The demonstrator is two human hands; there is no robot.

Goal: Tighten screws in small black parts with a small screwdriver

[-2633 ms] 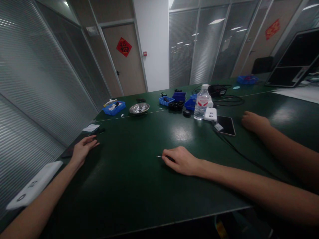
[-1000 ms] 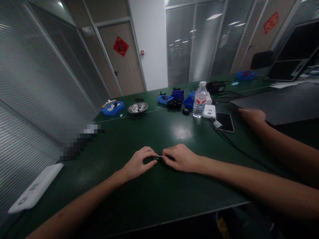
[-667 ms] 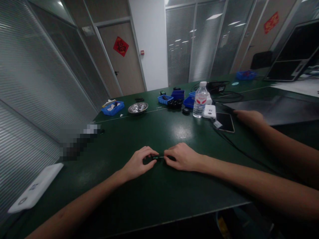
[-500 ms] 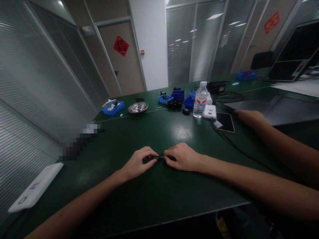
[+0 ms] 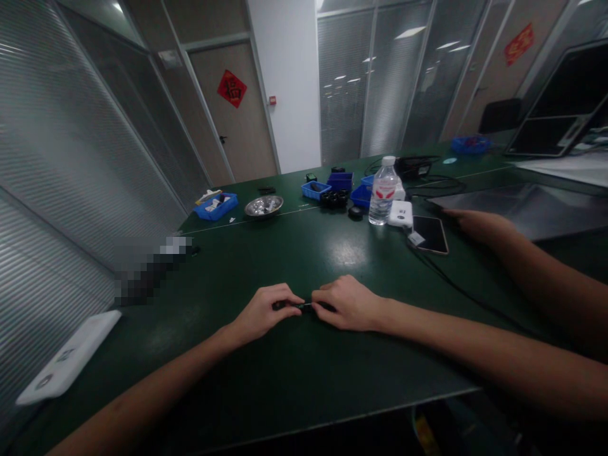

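Note:
Over the near middle of the green table (image 5: pixel 266 386), my left hand (image 5: pixel 264 311) pinches a small dark part with a hint of green (image 5: pixel 304 306) between thumb and fingers. My right hand (image 5: pixel 349 304) is closed just to the right, its fingertips almost meeting the left ones. A thin, light metal shaft runs from my right fingertips to the dark part. Whatever it belongs to is mostly hidden in the hand, so its kind is unclear.
At the right, another person's hand (image 5: pixel 479 225) rests by a grey sheet (image 5: pixel 536 206). A water bottle (image 5: pixel 382 193), a phone (image 5: pixel 431 233), a white power bank (image 5: pixel 401 214) and a cable stand beyond my right hand. Farther off lie a metal dish (image 5: pixel 264 212) and blue bins (image 5: pixel 216 212).
Both my hands have shifted slightly downward, and the gap between their fingertips has narrowed. The other person's hand has moved a little to the left.

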